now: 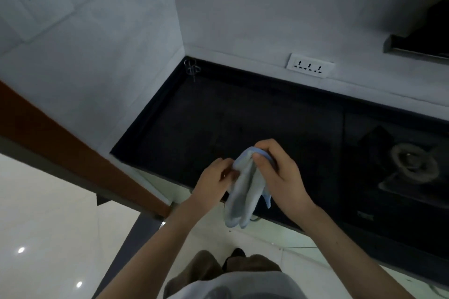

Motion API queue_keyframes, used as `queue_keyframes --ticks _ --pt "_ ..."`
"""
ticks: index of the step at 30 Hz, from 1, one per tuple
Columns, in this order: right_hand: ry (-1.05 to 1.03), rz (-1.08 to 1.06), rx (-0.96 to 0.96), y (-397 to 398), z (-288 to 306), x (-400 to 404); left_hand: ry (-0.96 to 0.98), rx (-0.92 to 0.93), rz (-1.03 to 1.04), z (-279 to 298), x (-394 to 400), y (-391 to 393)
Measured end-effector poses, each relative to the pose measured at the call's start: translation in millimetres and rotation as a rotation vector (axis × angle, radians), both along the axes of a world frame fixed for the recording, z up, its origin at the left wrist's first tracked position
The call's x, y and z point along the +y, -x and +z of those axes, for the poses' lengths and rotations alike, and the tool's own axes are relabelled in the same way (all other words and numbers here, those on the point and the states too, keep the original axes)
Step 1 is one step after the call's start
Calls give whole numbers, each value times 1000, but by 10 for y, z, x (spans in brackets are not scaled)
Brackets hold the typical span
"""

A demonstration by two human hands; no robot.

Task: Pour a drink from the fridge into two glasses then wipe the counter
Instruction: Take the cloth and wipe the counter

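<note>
Both hands are gripping a pale blue cloth (pixel 243 189): left hand (pixel 213 179) pinching its side, right hand (pixel 279 172) closing over its bunched top. It is hanging lengthwise, tail pointing floorward, above the dark counter (pixel 218 116) edge. Wiping step appears imminent; next, pressing it flat onto the counter beyond the hands.

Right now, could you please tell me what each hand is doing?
Left hand: closed, pinching the edge of the light blue cloth.
Right hand: closed, gripping the top of the same cloth.
</note>
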State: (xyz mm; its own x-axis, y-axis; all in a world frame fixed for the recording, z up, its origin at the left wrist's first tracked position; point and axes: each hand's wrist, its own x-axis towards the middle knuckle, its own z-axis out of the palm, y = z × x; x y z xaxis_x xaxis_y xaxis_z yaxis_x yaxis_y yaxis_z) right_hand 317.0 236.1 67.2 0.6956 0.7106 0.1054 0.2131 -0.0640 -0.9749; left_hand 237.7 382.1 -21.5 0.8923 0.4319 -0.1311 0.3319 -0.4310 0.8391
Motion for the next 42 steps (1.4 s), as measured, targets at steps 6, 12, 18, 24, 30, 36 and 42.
queue_keyframes --ticks 6,12,18,24,30,36,42 --pt "42 -197 9 -262 -113 -31 -242 -133 -50 -121 289 -200" --pt "77 -343 -47 -414 -136 1 -220 -244 -44 67 556 -444" --pt "159 -342 -149 -503 -211 -70 -23 -271 -121 256 738 -529" --pt "328 -353 -157 -744 -643 -55 -127 -186 -216 7 945 -696" --pt "609 -359 -112 -1175 -1349 153 -204 13 -212 -536 1066 -1099" --pt "998 15 -559 -1089 -2074 398 -730 159 -401 -1236 841 -1114" --pt "1015 49 -712 -851 -2527 451 -840 143 -546 -1691 605 -983"
